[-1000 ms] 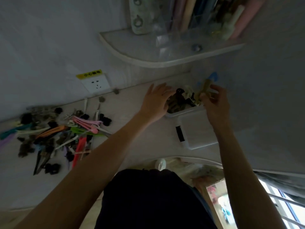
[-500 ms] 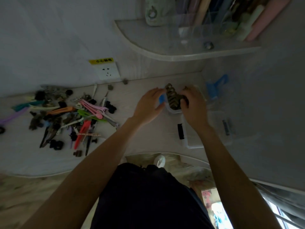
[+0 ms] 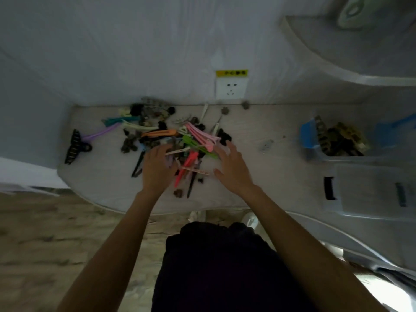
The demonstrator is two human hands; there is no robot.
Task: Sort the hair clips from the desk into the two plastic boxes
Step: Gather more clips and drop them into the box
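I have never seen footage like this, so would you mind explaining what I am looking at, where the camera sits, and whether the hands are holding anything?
There is no machine here: a person wears a wide-angle camera on the head, so you look down along both bare arms. The left hand and right hand reach over a pile of colourful hair clips on a pale desk. The right hand's fingers are spread and hold nothing; the left hand's fingertips are down among the clips, and I cannot tell whether they grip one. A large black claw clip lies apart on the left. On the right stands a clear plastic box with brownish claw clips in it, and another clear box sits nearer. A wall socket is behind.
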